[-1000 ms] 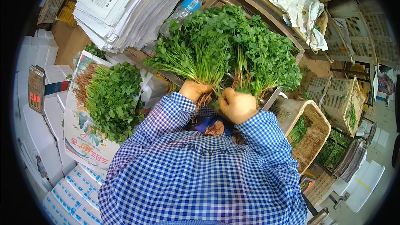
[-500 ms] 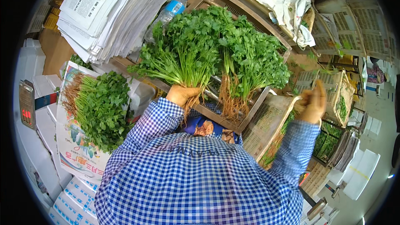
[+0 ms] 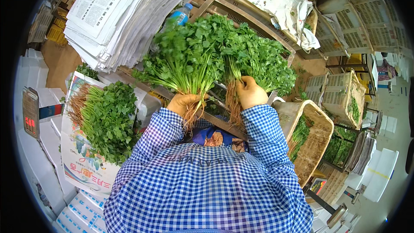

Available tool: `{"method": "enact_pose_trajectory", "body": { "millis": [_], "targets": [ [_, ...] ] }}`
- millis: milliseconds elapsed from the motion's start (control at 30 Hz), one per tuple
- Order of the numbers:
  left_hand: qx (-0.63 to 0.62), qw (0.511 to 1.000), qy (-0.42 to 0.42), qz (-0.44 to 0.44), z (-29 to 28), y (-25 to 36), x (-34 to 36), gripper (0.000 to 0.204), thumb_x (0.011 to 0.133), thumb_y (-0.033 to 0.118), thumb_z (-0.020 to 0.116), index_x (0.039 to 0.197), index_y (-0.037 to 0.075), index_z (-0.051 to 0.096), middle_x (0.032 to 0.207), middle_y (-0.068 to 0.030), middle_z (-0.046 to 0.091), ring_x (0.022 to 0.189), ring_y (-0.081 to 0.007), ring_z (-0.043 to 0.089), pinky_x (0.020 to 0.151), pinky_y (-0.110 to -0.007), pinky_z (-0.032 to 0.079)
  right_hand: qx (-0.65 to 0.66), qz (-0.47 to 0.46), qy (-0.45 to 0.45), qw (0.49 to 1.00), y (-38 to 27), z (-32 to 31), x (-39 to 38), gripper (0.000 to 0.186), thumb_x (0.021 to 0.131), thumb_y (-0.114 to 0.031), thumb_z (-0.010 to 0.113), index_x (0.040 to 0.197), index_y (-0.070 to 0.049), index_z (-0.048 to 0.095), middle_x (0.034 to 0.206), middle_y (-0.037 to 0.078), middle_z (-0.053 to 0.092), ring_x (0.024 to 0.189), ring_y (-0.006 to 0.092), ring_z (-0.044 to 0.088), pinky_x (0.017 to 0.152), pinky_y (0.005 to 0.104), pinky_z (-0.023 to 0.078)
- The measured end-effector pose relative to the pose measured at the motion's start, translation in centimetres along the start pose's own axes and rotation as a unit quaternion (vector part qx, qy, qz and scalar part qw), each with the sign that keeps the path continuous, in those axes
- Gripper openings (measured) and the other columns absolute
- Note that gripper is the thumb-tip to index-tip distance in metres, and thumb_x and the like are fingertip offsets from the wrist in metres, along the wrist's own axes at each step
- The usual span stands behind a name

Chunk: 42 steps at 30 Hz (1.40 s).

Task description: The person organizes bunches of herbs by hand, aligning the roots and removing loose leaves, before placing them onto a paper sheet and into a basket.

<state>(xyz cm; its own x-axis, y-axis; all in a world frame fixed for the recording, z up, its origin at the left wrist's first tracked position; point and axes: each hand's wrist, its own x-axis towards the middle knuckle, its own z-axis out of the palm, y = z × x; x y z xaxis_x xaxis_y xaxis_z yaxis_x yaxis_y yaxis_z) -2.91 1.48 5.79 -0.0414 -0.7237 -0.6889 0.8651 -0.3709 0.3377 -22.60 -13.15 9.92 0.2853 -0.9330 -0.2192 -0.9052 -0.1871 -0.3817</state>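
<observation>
My left hand (image 3: 179, 103) is closed around the lower stems of a leafy green coriander bunch (image 3: 185, 67), whose brown roots hang below the fingers. To its right lies more coriander (image 3: 269, 60), leaves pointing away and roots toward me, on a brown metal frame (image 3: 222, 123). My right hand (image 3: 252, 92) is closed on stems at the left side of that heap, just above the roots. Its fingertips are partly hidden. Another coriander bunch (image 3: 110, 118) rests at the left on a printed paper sheet (image 3: 86, 177), roots to the left.
A tall stack of newspapers (image 3: 125, 17) stands at the back left, beside a blue-labelled plastic bottle (image 3: 183, 14). Near the left edge is a scale display (image 3: 30, 112) with red digits. A plastic crate (image 3: 319, 146) with greens stands right of my right arm; crumpled white paper (image 3: 269, 0) lies behind.
My right hand has come in from the right and taken hold of stems in the right heap. My left hand stays on its bunch, which has shifted slightly left.
</observation>
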Motion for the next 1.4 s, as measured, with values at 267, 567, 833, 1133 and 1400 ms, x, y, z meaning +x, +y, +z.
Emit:
{"method": "enact_pose_trajectory", "body": {
  "millis": [267,567,833,1133,1400],
  "targets": [
    [-0.051,0.996,0.065,0.044,1.2,-2.0,1.1,0.033,0.083,0.004,0.072,0.103,-0.019,0.061,0.096,-0.0273,0.068,0.094,-0.0358,0.069,0.091,-0.045,0.059,0.275,0.173,-0.161,0.932,-1.3,-2.1,-1.4,0.031,0.094,-0.024,0.066,0.115,-0.001,0.063,0.079,0.007,0.068,0.049,0.0099,0.057,0.046,0.0253,0.051],
    [0.012,0.999,-0.024,0.045,0.0,-2.8,3.2,0.047,0.075,0.026,0.085,0.108,-0.004,0.068,0.104,-0.0113,0.072,0.103,-0.0253,0.064,0.096,-0.037,0.050,-0.129,-0.203,-0.064,0.968,-4.4,5.9,-5.2,0.042,0.092,-0.036,0.057,0.122,-0.006,0.061,0.066,0.008,0.067,0.055,0.0227,0.066,0.048,0.0390,0.051],
    [-0.021,0.995,0.051,0.080,1.6,-2.6,1.9,0.033,0.083,0.018,0.078,0.104,-0.004,0.067,0.099,-0.0144,0.070,0.073,-0.0209,0.065,0.065,-0.037,0.058,-0.010,-0.025,-0.059,0.998,-2.8,-0.1,-1.3,0.038,0.093,-0.042,0.063,0.119,-0.015,0.066,0.077,0.008,0.072,0.068,0.0213,0.070,0.063,0.0352,0.056],
    [-0.075,0.983,-0.109,0.124,-0.3,-1.8,1.4,0.035,0.085,0.023,0.074,0.104,-0.004,0.066,0.097,-0.0125,0.067,0.063,-0.0147,0.054,0.050,-0.027,0.040,-0.144,-0.010,-0.063,0.988,-1.4,0.7,0.5,0.063,0.090,-0.059,0.055,0.126,-0.007,0.058,0.089,0.010,0.074,0.077,0.0295,0.072,0.067,0.0374,0.056],
    [0.016,0.976,0.123,0.178,1.1,-2.5,2.1,0.036,0.087,0.023,0.075,0.107,-0.006,0.067,0.098,-0.0127,0.071,0.065,-0.0164,0.060,0.054,-0.029,0.048,-0.064,0.008,0.015,0.998,-1.3,2.2,-0.3,0.033,0.092,-0.042,0.060,0.102,-0.012,0.068,0.076,0.012,0.072,0.062,0.0277,0.070,0.054,0.0406,0.054]
  ]
}}
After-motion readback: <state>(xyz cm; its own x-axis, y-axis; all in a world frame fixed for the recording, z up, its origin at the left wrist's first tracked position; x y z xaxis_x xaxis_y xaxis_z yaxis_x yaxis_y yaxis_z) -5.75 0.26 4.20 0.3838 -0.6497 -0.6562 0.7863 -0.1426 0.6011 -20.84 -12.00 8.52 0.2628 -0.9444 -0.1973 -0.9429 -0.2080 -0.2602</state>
